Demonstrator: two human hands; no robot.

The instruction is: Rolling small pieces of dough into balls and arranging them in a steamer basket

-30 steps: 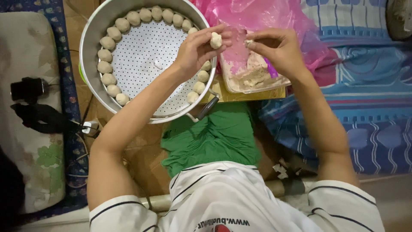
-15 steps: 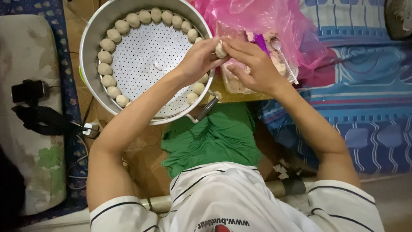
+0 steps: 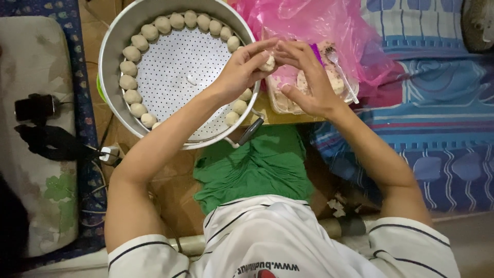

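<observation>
Both hands meet over the right rim of the steamer tray (image 3: 116,51), the left hand (image 3: 242,69) and right hand (image 3: 309,82) pressed together around one small pale dough ball (image 3: 267,63), fingertips closing on it from both sides. The ring of finished balls (image 3: 135,69) already runs round most of the tray's edge, smooth, matte and roundish, each just beside the next; the perforated white middle is bare, so by my reckoning the outer row is nearly done and the centre is left to fill. Just beyond the hands sits a clear plastic container (image 3: 288,105) of lumpy, pinkish filling, a spoon (image 3: 342,72) resting in it, though what the mix is made of is hard to tell from here. Crinkly pink plastic bag (image 3: 309,20) behind, a soft green cloth (image 3: 257,164) below.
</observation>
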